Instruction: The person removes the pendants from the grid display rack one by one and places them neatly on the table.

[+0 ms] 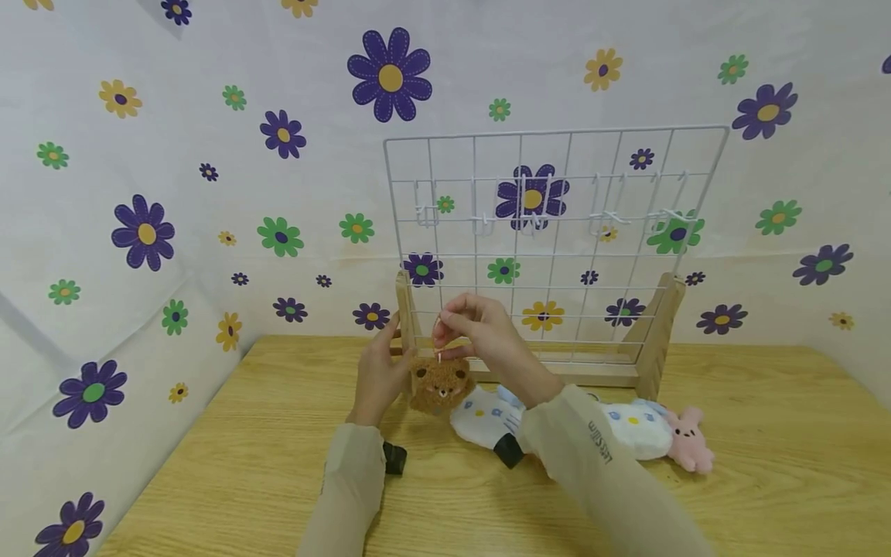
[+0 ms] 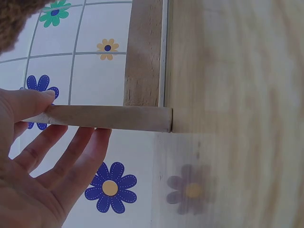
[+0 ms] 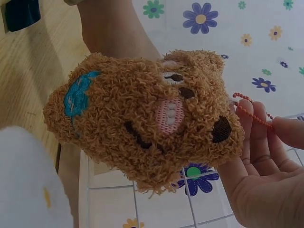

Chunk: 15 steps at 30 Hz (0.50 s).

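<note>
My right hand [image 1: 487, 333] pinches the orange bead chain [image 3: 254, 115] of a brown plush bear keychain [image 1: 438, 387] between thumb and fingers. The bear [image 3: 137, 109] hangs from the chain, its fuzzy face and a blue patch showing in the right wrist view. Beside it, my left hand [image 1: 379, 375] grips the left wooden post [image 2: 107, 117] of a white wire grid rack [image 1: 511, 286], thumb on one side and fingertips on the other. In the head view the bear overlaps the lower end of that post.
Several white hooks [image 1: 482, 223] hang across the upper grid. On the wooden table [image 1: 244, 464] lie a white plush [image 1: 476, 422], partly behind my right forearm, another white plush [image 1: 636, 433] and a pink plush [image 1: 691, 442]. A flowered cloth [image 1: 306, 77] stands behind.
</note>
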Motion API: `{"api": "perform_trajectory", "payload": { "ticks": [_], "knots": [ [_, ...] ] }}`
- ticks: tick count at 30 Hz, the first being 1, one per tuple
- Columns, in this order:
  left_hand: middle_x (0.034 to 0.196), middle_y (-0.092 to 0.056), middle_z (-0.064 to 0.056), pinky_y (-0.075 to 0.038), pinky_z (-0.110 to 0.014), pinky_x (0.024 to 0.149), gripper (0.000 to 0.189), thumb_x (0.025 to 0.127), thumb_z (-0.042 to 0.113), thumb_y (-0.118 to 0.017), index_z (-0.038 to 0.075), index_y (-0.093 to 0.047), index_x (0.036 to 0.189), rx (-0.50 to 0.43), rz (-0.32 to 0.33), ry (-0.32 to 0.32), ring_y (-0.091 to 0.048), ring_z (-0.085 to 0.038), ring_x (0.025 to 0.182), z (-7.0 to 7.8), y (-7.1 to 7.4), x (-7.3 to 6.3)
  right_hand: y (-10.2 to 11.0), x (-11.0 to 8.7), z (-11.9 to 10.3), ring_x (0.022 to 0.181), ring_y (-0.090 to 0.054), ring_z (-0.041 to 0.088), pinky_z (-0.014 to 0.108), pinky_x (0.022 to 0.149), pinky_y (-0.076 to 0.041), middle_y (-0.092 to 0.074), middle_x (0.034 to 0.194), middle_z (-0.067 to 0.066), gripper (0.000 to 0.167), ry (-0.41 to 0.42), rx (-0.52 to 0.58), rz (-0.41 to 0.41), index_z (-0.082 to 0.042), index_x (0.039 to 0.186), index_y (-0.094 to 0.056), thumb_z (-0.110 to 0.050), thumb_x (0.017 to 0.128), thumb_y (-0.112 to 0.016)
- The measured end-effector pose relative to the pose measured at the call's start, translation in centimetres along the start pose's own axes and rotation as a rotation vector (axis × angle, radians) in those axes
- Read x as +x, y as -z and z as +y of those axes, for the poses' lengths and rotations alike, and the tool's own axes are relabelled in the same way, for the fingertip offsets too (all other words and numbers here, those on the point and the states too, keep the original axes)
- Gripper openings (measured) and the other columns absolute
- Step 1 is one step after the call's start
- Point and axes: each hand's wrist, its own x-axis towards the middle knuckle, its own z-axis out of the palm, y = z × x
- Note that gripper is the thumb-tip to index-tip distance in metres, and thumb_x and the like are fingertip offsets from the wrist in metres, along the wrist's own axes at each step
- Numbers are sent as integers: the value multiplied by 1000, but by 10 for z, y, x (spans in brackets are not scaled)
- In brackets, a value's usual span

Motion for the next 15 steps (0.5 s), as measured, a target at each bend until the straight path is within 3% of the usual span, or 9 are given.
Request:
{"api": "perform_trajectory", "payload": {
  "ticks": [8,15],
  "knots": [
    [133,-61,-25,-61,-47,80,64,93,-2,-70,5,-46,152,5,-11,29,-69,-42,97,2,0,0,-2,-7,5,75,-68,17,39,74,-63,-68,84,5,10,-30,12,-10,3,104,-59,-2,105,-51],
    [130,-63,-27,-63,-43,70,64,93,-1,-70,4,-46,152,-2,-4,18,-70,-43,95,3,0,0,-4,-10,12,73,-68,16,37,70,-63,-67,83,5,11,-31,44,-42,2,100,-59,1,105,-50]
  ]
}}
